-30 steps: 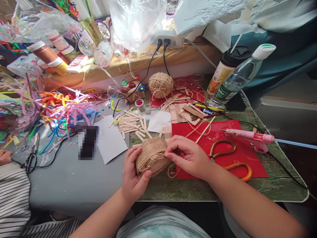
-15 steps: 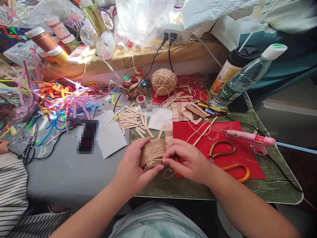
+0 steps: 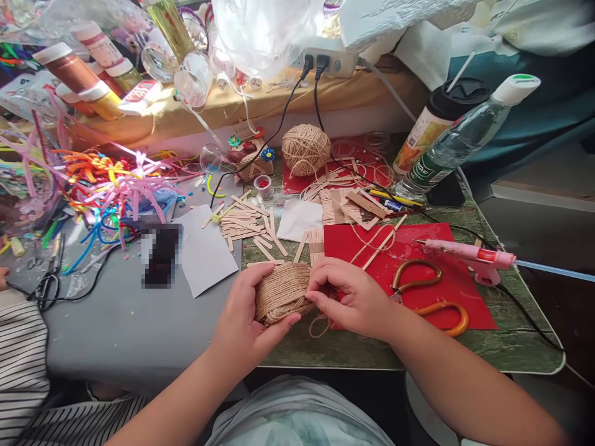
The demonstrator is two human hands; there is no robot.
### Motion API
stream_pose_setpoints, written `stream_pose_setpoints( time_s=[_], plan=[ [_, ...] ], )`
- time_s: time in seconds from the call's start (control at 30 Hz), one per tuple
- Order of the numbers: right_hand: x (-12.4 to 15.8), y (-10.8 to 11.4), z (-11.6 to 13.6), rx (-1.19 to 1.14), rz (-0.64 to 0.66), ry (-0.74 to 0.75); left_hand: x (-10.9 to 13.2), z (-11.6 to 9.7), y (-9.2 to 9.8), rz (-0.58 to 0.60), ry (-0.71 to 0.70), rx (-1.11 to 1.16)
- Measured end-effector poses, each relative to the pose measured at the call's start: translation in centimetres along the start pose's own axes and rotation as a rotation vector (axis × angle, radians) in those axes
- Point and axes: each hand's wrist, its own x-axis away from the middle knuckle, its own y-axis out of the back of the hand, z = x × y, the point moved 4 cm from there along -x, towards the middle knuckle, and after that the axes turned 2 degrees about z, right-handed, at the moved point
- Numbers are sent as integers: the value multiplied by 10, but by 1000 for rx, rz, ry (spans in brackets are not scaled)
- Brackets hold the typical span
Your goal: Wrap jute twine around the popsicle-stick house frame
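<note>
My left hand (image 3: 248,316) is wrapped round a twine-covered piece (image 3: 282,290), a small block bound with rows of brown jute twine, held above the front of the table. At its right end my right hand (image 3: 348,297) is closed in a pinch on the twine. A loose loop of twine (image 3: 318,327) hangs below the pinching fingers. Beyond the hands sits a ball of jute twine (image 3: 305,150). To the right, orange-handled scissors (image 3: 447,314) lie on a red sheet (image 3: 372,248), with a pink glue gun (image 3: 469,253) resting at its far right.
Loose craft sticks (image 3: 246,223) and a white paper sheet (image 3: 204,248) lie left of centre. A water bottle (image 3: 465,145) and a lidded cup (image 3: 434,127) stand at the back right. Black cords (image 3: 286,118) cross the table. A co-worker's striped sleeve (image 3: 23,353) is at the left edge.
The twine-covered piece and my left hand have shifted slightly left, and the piece is turned a little. My right hand keeps its pinch. The whole view has moved slightly.
</note>
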Motion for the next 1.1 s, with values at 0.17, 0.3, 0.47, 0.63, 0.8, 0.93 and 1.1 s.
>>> stream_pose_setpoints(
  time_s=[0.17, 0.3, 0.47, 0.63, 0.8, 0.93, 1.1],
  plan=[
    [-2, 2, -2, 25, 31, -46, 5, 9, 0, -17, 25, 56],
    [-2, 3, -8, 7, 13, -90, 12, 24, 0, -59, 93, 164],
    [-1, 4, -7, -20, -12, -82, 15, 30, -3, -141, 41, 217],
    [-1, 10, -4, -55, -63, -61, 7, 30, -6, -225, -28, 255],
    [-3, 13, -16, -81, -71, -117, 5, 39, -10, -231, -19, 296],
    [-3, 12, -21, -108, -61, -145, 7, 45, -13, -247, -15, 311],
    [-2, 9, -19, -140, -94, -125, 4, 53, -23, -329, -24, 454]
  ],
)
